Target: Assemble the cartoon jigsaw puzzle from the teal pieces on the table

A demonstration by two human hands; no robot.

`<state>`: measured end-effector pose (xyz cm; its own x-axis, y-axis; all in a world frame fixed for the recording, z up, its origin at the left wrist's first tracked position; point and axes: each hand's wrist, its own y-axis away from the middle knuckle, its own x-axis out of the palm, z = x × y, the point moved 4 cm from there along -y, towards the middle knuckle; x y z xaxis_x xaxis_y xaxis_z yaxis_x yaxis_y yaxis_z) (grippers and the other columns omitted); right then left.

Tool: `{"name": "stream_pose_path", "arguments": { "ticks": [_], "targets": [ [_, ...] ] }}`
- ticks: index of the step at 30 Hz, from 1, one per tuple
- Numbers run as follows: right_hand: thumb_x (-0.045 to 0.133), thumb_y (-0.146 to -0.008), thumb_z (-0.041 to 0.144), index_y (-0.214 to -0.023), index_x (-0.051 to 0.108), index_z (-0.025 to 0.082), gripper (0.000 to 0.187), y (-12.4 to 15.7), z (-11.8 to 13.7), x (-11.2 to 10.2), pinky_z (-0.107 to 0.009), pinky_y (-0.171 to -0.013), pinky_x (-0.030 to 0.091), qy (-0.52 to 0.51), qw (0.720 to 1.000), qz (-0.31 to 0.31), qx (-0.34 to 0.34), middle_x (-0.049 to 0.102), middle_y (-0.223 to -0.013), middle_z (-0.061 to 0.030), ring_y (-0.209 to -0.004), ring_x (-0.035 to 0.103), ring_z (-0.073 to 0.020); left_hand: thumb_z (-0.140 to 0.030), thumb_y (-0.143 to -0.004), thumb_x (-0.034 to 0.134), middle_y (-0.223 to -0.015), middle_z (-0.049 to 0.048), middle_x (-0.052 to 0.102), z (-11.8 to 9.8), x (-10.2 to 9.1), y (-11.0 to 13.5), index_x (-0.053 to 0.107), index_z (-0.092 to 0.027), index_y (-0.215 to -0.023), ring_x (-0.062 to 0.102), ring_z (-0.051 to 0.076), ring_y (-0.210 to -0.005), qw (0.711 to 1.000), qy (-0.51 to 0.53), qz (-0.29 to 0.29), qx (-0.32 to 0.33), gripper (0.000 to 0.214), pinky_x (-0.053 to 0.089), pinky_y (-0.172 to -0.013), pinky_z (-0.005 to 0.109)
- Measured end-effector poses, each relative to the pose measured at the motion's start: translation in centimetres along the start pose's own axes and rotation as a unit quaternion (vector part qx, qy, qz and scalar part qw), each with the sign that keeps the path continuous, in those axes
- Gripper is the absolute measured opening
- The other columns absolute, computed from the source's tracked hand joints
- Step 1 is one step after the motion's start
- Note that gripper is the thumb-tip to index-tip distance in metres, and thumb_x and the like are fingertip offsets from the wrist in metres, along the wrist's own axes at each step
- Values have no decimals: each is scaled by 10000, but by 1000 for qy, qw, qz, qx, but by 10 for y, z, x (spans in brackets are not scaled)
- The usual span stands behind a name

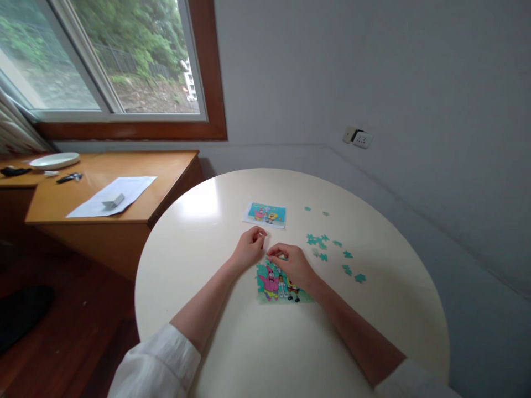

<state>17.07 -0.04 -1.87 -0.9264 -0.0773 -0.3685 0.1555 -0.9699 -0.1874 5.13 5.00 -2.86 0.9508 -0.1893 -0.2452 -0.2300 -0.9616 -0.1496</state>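
A partly assembled cartoon jigsaw puzzle (277, 284) lies on the round cream table (199, 232). My right hand (292, 264) rests over its upper edge, fingers curled in a pinch at the puzzle's top; whether a piece is in them I cannot make out. My left hand (249, 247) sits just left of it with fingers curled together, thumb and forefinger pinched near the top. Several loose teal pieces (327, 249) are scattered to the right. A small reference picture card (265, 214) lies beyond the hands.
A wooden desk (103, 213) stands at the left under a window, carrying a sheet of paper (114, 196), a white plate (53, 160) and small dark items. A wall socket (359, 138) is on the right wall. Dark wooden floor lies below left.
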Motion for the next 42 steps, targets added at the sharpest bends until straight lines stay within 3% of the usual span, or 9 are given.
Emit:
{"name": "stream_pose_path", "arguments": {
  "ticks": [20, 32, 42],
  "targets": [
    [575, -669, 184, -703, 646, 176, 79, 2, 1, 2, -272, -642, 458, 48, 999, 7, 1, 640, -651, -8, -635, 587, -148, -167, -682, 419, -467, -63, 426, 2, 2, 0, 508, -160, -738, 398, 81, -451, 1000, -6, -1, 7, 105, 293, -462, 199],
    [588, -659, 80, -713, 642, 201, 143, 5, 6, 1, -302, -725, 433, 137, 989, 13, -52, 607, -735, -20, -756, 552, -167, -164, -679, 424, -468, -72, 405, 6, 2, -1, 498, -165, -738, 381, 73, -442, 1000, 5, 2, 15, 94, 288, -458, 193],
    [586, -644, 72, -777, 591, 201, 185, 3, 7, 1, -335, -800, 406, 142, 984, 5, -112, 595, -856, -29, -869, 506, -183, -179, -683, 430, -460, -74, 407, 3, 2, 0, 509, -161, -748, 384, 75, -438, 1000, 8, 1, 8, 104, 297, -456, 197]
  ]
}}
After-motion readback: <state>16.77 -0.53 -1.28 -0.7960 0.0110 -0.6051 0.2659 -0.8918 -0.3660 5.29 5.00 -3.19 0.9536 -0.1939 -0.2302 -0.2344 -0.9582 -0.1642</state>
